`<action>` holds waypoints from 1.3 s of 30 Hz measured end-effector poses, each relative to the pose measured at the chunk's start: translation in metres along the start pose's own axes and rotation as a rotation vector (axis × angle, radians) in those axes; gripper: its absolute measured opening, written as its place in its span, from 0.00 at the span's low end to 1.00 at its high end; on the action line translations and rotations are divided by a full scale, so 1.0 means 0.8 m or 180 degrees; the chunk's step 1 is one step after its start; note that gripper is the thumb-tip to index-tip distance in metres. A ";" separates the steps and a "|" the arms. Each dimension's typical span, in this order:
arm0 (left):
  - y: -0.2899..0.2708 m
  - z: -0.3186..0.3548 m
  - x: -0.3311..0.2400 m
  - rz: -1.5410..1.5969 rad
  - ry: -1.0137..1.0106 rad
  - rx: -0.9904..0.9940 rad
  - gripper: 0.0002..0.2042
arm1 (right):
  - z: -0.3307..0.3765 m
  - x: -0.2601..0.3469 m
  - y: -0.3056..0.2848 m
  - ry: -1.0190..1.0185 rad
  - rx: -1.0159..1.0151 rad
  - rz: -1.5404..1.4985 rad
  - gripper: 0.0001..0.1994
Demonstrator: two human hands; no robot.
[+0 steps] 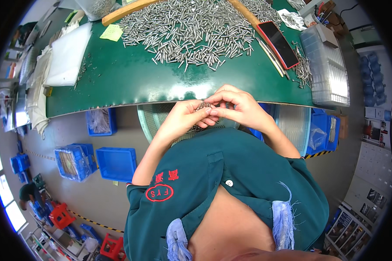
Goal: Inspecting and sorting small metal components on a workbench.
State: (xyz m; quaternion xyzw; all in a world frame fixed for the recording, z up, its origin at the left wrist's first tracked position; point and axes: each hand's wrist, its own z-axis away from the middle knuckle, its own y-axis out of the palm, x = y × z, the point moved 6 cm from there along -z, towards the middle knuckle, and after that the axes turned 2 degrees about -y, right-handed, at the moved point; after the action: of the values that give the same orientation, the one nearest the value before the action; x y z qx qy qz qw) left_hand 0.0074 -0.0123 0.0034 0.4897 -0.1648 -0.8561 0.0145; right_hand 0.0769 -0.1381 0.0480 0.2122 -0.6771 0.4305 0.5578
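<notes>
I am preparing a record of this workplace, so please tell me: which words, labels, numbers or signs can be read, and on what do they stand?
Green shirt: red embroidered lettering, partly inside an oval; legible, but I do not copy wording.
Yellow note on the green table: any writing too blurred to read.
Wall sheets at right: any text too small.

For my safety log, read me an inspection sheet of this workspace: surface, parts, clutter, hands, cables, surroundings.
Surface: green table, glossy.
Job's things: metal pins, heaped mostly between two wooden bars; more lie loose beside the clear case.
Clutter: phone, yellow note, white sheets.
Hands: left hand holds a bunch of pins; right hand has fingertips at them.
Cables: dark cord, upper right; where it leads, cannot tell.
Surroundings: green basket below the table edge; blue bins on the floor.
</notes>
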 end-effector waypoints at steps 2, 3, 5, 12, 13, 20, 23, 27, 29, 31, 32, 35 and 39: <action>0.000 -0.001 0.001 -0.0042 -0.0031 -0.0019 0.13 | 0.000 -0.001 0.000 -0.0002 0.0010 -0.0011 0.13; 0.000 -0.001 0.001 -0.0043 -0.0031 -0.0019 0.13 | 0.000 -0.002 0.000 -0.0020 0.0004 -0.0020 0.13; 0.000 -0.001 0.000 -0.0053 -0.0020 -0.0019 0.13 | -0.001 -0.004 0.000 -0.0037 -0.0002 -0.0028 0.13; -0.002 -0.002 0.002 -0.0059 -0.0030 -0.0002 0.13 | -0.003 -0.005 0.000 0.0052 0.0048 -0.0148 0.11; -0.001 -0.002 0.001 -0.0064 -0.0031 -0.0010 0.13 | -0.003 -0.007 -0.001 0.0112 0.0026 -0.0192 0.10; -0.001 -0.001 0.000 -0.0119 -0.0084 0.0023 0.14 | -0.004 -0.020 -0.001 -0.0016 -0.0059 -0.0247 0.09; -0.001 -0.001 -0.002 -0.0126 -0.0112 0.0014 0.14 | -0.005 -0.023 -0.001 0.0066 -0.0082 -0.0378 0.09; 0.000 -0.002 -0.001 -0.0146 -0.0135 0.0023 0.14 | -0.008 -0.015 0.000 0.0065 -0.0206 -0.0310 0.09; 0.000 -0.002 -0.002 -0.0192 -0.0061 0.0015 0.13 | -0.009 -0.010 0.002 -0.0043 -0.0249 -0.0242 0.10; -0.001 -0.005 0.001 -0.0311 -0.0076 -0.0042 0.13 | -0.011 -0.002 0.006 -0.0237 -0.0239 -0.0069 0.09; -0.003 -0.005 0.003 -0.0425 -0.0091 -0.0101 0.12 | -0.012 -0.001 0.008 -0.0241 -0.0238 -0.0067 0.09; -0.004 -0.006 0.004 -0.0852 -0.0029 -0.0231 0.11 | -0.014 -0.001 0.012 -0.0214 -0.0220 0.0239 0.09; 0.000 0.006 -0.011 -0.0858 -0.0013 -0.0102 0.10 | -0.012 -0.027 0.020 0.0357 -0.0069 -0.0915 0.07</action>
State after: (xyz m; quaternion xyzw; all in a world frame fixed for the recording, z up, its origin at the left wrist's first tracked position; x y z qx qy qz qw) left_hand 0.0084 -0.0097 0.0131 0.5053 -0.0839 -0.8538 -0.0931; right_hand 0.0763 -0.1255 0.0224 0.2764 -0.6121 0.3501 0.6529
